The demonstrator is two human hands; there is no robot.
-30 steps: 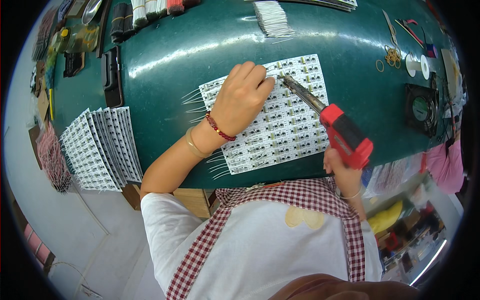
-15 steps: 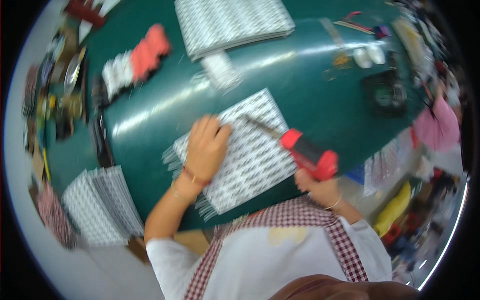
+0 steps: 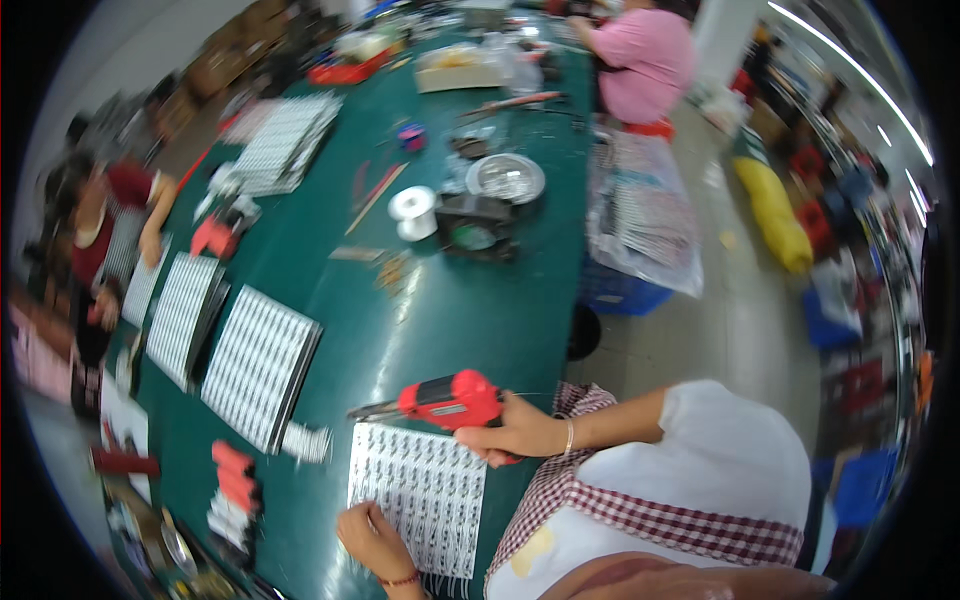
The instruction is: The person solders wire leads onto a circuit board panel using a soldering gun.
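Note:
My right hand [image 3: 515, 430] is closed round the handle of a red-and-black handheld power tool [image 3: 447, 398]. Its long dark metal tip points left, over the far edge of a pale panel [image 3: 425, 490] covered in rows of small dark marks. Whether the tip touches the panel I cannot tell. Thin wires stick out at the panel's near end. On its lower left edge lies my left hand [image 3: 372, 535], slightly blurred, thumb apart from the bent fingers and no tool in it.
Stacks of similar panels [image 3: 262, 365] stand left on the green table [image 3: 340, 300], near red and white bundles [image 3: 235, 475]. Farther off are a white spool [image 3: 413, 213], a black device [image 3: 475, 228] and a round bowl [image 3: 507, 178]. Co-workers sit left [image 3: 120, 220] and at the far right [image 3: 645, 60].
The view has swung to the right, showing more table, the aisle and co-workers. The tool stays in my right hand above the panel; my left hand is now at the panel's lower left edge.

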